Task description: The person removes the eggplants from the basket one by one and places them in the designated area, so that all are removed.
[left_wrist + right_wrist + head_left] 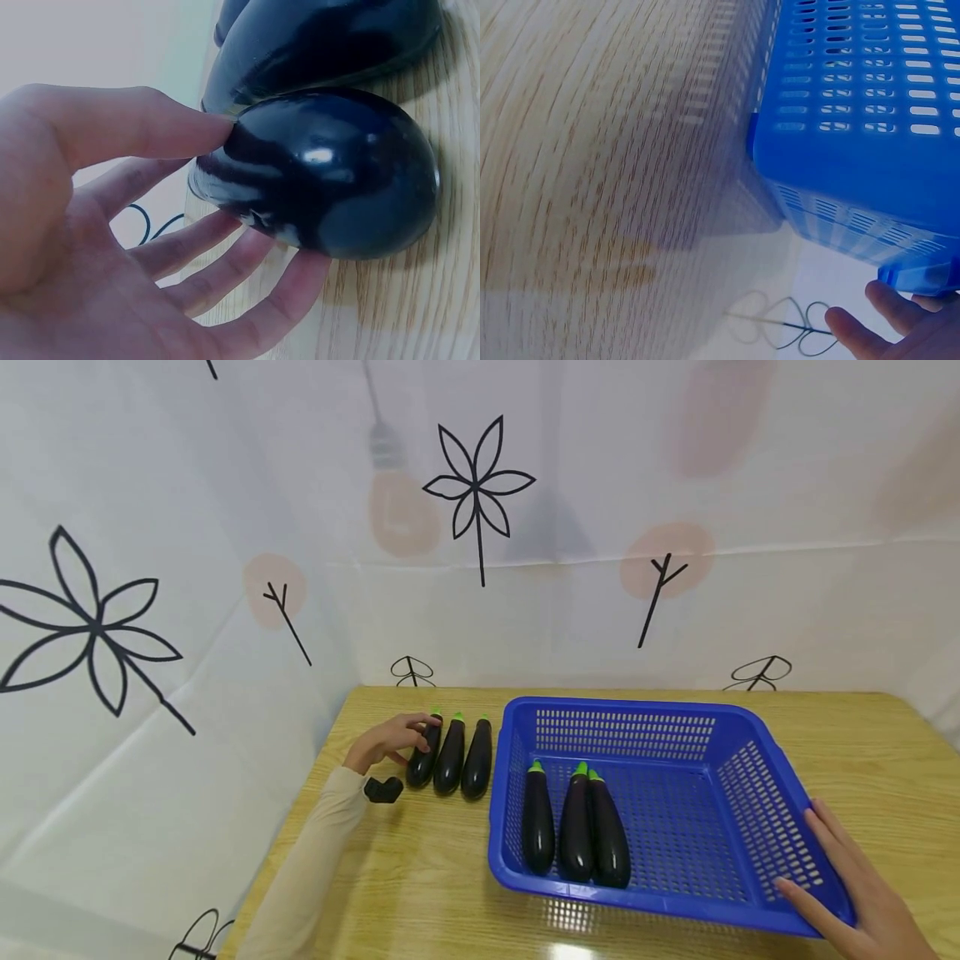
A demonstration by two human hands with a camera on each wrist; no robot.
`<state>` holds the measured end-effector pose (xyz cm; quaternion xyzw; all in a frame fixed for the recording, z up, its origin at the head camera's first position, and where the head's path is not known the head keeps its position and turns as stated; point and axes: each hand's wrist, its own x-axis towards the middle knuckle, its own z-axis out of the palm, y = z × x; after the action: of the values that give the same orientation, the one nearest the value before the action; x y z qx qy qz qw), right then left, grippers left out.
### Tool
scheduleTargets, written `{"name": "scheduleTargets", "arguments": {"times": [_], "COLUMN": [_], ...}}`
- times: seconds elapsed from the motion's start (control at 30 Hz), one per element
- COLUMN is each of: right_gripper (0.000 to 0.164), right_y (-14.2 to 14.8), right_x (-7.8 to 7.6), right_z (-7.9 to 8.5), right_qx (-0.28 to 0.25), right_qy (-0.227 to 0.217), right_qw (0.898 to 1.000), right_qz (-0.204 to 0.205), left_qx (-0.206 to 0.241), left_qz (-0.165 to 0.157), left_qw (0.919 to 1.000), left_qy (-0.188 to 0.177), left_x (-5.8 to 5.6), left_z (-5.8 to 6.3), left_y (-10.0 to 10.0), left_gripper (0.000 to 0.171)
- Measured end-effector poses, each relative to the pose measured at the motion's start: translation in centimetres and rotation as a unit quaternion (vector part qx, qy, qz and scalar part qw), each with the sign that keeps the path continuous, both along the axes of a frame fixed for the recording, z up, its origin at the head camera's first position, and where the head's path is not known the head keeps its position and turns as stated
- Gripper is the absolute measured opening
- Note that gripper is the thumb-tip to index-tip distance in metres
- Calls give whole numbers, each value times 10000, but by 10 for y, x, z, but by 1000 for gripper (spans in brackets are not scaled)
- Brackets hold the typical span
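Leftmost eggplant [425,762]: laid on the table [420,877], outside the basket — long axis pointed away, stem end farthest.
Left hand [390,739]: placed nearer, at its left side; the eggplant is held between thumb and fingers.
Blue basket [637,706]: set rightward, beyond two more eggplants [450,760].
Right hand [862,897]: spread wide at the basket's right rim.

On the wooden desk [420,877], the left grip [390,737] held the leftmost of three eggplants [420,770] lying beside a blue basket [637,704]; three more eggplants [576,835] lay in its left half, and the right grip [858,893] touched its right front corner.
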<state>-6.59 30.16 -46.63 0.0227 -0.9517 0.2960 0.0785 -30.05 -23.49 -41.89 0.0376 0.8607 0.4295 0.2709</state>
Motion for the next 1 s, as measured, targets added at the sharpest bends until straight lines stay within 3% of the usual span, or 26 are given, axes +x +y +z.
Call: {"name": "scheduleTargets", "arguments": {"times": [0.23, 0.4, 0.67, 1.0], "right_gripper": [90, 89, 89, 89], "right_y": [-1, 0, -1, -1], "right_x": [0, 1, 1, 1], "right_z": [1, 1, 2, 2], "right_qx": [-5, -40, -49, -61], "right_qy": [48, 81, 101, 97], "right_qw": [10000, 10000, 9999, 9999], "right_qz": [-13, -3, 11, 16], "left_qx": [23, -44, -70, 333], "left_qz": [-20, -20, 82, -43], "left_qw": [10000, 9996, 9974, 9951], "left_qy": [34, 276, 718, 932], "left_x": [3, 5, 9, 20], "left_z": [3, 8, 23, 43], "left_y": [0, 2, 9, 24], "left_gripper": [59, 53, 48, 48]}}
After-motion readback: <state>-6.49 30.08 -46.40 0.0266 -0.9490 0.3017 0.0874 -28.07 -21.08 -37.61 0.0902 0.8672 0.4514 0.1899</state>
